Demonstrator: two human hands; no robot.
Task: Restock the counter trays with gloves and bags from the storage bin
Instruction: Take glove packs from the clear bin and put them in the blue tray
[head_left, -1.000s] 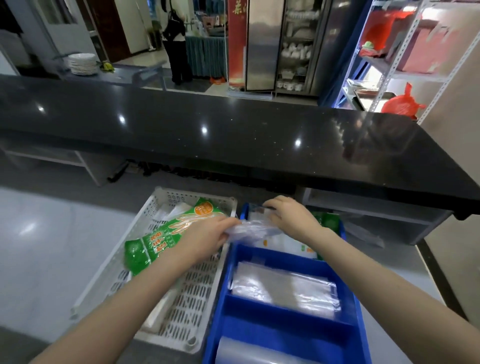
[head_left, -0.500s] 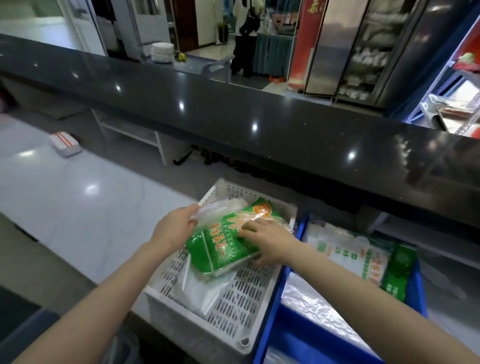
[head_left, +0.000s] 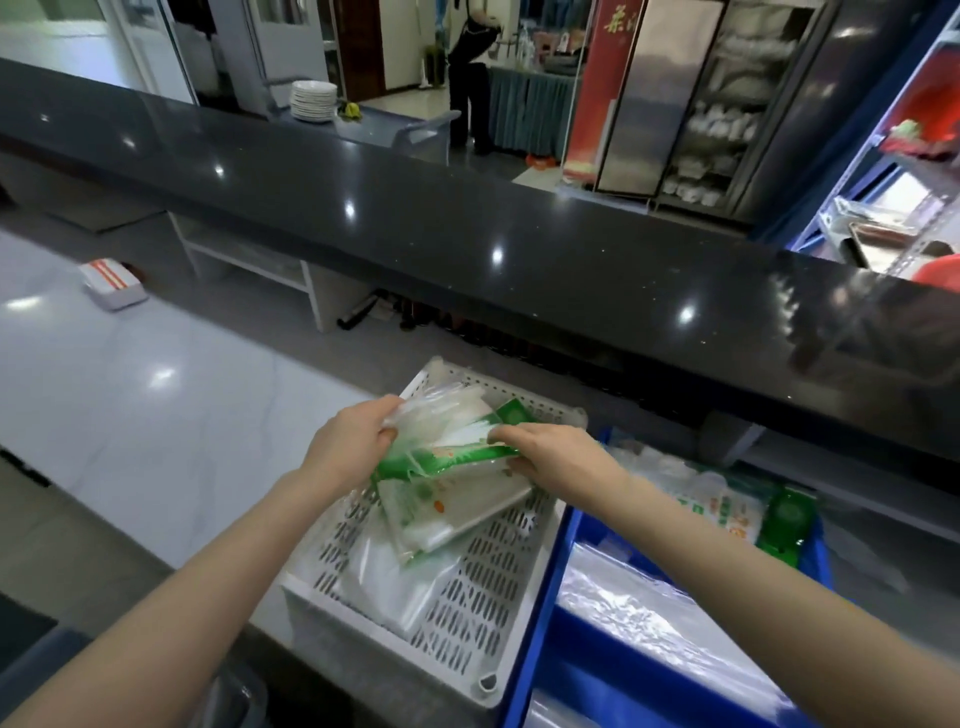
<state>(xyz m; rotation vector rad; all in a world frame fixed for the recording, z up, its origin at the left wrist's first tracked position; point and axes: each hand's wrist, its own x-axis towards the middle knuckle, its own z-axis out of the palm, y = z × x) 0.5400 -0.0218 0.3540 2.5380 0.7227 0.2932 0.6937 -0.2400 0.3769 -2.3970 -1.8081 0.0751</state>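
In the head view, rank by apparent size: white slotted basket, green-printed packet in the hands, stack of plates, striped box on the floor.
1. White slotted basket
2. Green-printed packet
3. Striped box and stack of plates: look alike; both far off, so unsure.

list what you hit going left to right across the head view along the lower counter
small red-striped white box → left hand → green and white packet → right hand → blue tray

Both forearms reaching fwd, left hand (head_left: 350, 441) fingers curled shut (gripping), right hand (head_left: 556, 453) palm down, fingers pinched
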